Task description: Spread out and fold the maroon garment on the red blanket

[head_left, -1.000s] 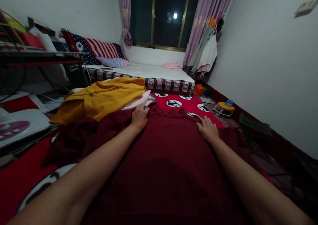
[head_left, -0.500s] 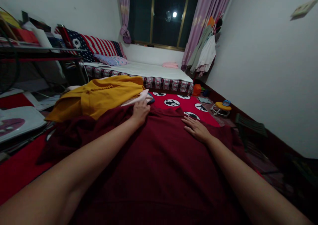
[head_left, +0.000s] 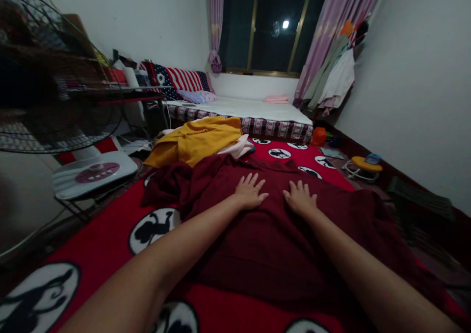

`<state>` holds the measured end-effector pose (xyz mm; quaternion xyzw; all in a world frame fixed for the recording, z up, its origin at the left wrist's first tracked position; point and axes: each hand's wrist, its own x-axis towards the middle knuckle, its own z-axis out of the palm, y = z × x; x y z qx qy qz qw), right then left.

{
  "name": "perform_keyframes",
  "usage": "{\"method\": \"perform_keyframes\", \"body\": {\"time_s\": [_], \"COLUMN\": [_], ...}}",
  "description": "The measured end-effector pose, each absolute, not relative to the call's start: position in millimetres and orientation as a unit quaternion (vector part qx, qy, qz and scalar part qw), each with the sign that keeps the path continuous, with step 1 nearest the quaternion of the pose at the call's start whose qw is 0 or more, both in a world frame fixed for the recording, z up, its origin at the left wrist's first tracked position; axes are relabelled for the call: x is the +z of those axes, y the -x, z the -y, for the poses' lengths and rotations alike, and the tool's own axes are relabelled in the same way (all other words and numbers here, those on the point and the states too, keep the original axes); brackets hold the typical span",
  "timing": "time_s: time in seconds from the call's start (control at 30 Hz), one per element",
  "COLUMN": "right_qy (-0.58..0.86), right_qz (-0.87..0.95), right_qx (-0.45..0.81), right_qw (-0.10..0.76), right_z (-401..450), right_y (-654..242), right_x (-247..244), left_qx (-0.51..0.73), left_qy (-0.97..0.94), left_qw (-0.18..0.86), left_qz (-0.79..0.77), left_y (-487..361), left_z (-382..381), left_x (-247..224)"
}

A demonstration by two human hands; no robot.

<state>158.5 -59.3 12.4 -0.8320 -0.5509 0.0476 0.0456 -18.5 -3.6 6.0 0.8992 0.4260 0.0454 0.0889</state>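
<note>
A dark red long-sleeved top [head_left: 265,235] lies spread out on a red blanket [head_left: 106,244] patterned with white circles and black figures. Flat on its upper part rests my left hand [head_left: 250,192], fingers spread and holding nothing. My right hand [head_left: 300,198] presses on the cloth just to the right, its fingers also apart. Beyond the left sleeve, a mustard-yellow garment [head_left: 200,139] is heaped over a pale pink cloth [head_left: 237,147].
At the left stand a wire-caged fan [head_left: 55,78] and a white plastic seat or base [head_left: 95,171]. A bed [head_left: 235,108] lies under the window. On the right are a yellow stool [head_left: 363,164] and clothes hanging [head_left: 338,78] by the curtain.
Both hands have moved nearer to me and closer together over the top, and the left fingers have spread. The view has turned left, bringing in the fan and more blanket.
</note>
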Motion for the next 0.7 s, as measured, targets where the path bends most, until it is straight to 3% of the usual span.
{"method": "perform_keyframes", "body": {"time_s": [0.1,0.23,0.37,0.43,0.57,0.7], "right_qy": [0.723,0.669,0.661,0.664,0.665,0.665], "right_qz": [0.686,0.730,0.728,0.725,0.727,0.727], "right_qx": [0.009,-0.012,-0.016,-0.023,-0.039,-0.047], "right_qw": [0.080,0.141,0.180,0.181,0.168,0.164], "right_z": [82.2,91.2,85.9,85.5,87.4,87.5], "right_y": [-122.0,-115.3,-121.6,-120.5,-115.6,-114.4], "right_x": [1.0,-11.9,-14.0,-12.5,-10.2,-10.8], "left_qx": [0.028,0.005,0.083,0.194,0.348,0.352], "left_qy": [-0.919,-0.937,-0.914,-0.867,-0.721,-0.663], "left_qw": [0.109,0.159,0.256,0.217,-0.023,0.003], "left_qz": [-0.379,-0.310,-0.302,-0.405,-0.599,-0.661], "left_y": [38.8,83.1,138.7,172.1,243.8,287.5], "left_z": [26.1,56.7,69.7,64.1,37.8,15.6], "left_x": [8.9,23.9,48.5,58.5,64.0,50.8]}}
